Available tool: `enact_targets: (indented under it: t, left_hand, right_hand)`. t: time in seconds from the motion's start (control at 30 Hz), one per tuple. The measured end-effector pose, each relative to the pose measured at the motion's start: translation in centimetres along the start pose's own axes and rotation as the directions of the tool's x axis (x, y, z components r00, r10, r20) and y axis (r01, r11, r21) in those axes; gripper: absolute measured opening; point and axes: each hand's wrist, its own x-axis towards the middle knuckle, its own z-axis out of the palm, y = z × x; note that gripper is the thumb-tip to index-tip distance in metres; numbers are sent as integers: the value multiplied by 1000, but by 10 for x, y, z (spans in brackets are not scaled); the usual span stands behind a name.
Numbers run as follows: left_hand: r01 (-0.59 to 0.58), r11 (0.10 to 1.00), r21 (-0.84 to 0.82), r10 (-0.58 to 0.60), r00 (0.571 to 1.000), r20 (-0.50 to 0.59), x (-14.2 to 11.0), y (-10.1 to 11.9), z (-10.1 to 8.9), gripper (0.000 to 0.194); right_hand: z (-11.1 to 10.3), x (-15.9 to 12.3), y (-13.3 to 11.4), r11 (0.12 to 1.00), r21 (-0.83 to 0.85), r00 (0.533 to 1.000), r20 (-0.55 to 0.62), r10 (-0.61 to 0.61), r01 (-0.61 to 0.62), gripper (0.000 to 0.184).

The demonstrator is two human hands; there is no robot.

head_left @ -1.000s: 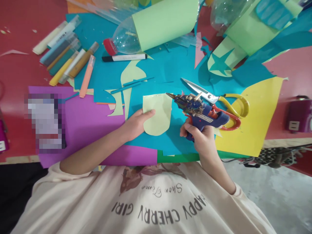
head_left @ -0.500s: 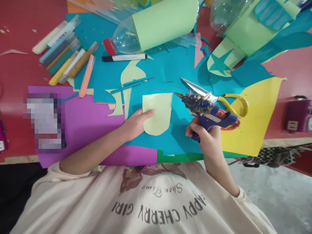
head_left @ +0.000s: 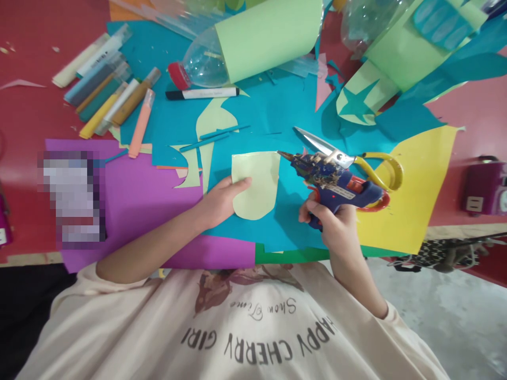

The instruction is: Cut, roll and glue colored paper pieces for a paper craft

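My left hand (head_left: pixel 222 199) rests on the left edge of a pale green cut-out (head_left: pixel 257 182), thumb pressing it flat onto a teal sheet (head_left: pixel 277 113); its other fingers are curled under and hidden. My right hand (head_left: pixel 331 224) is closed round the grip of a blue glue gun (head_left: pixel 336 182). The gun's nozzle points left and sits just off the cut-out's upper right corner. Scissors (head_left: pixel 348 161) with yellow and orange handles lie right behind the gun.
Several markers (head_left: pixel 111 92) lie at the upper left beside a black pen (head_left: pixel 202 94). A plastic bottle (head_left: pixel 206 60) wrapped in light green paper lies at the top. Purple (head_left: pixel 142 195) and yellow (head_left: pixel 415 190) sheets flank the teal one. A star-cut green piece (head_left: pixel 358 100) lies upper right.
The glue gun drew back to the right from the cut-out's edge, then came slightly left again toward its corner. My left hand stayed put.
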Motion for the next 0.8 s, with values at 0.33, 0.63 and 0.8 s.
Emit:
enact_targets:
  t: [0.33,0.63,0.8]
  left_hand:
    - [-10,1000,22,11,999,-42,2,-3,1,44]
    - [-7,1000,11,8,999,-45,1,-2,2,43]
    - [-17,1000,1,17,999,-37,2,-3,1,49]
  right_hand:
    - [20,3,-10,999,-29,987,157,-12,17,16]
    - [19,2,-9,1000,-28,988,156,-7,11,17]
    - [14,1,-7,999,-40,992,126,-4,9,15]
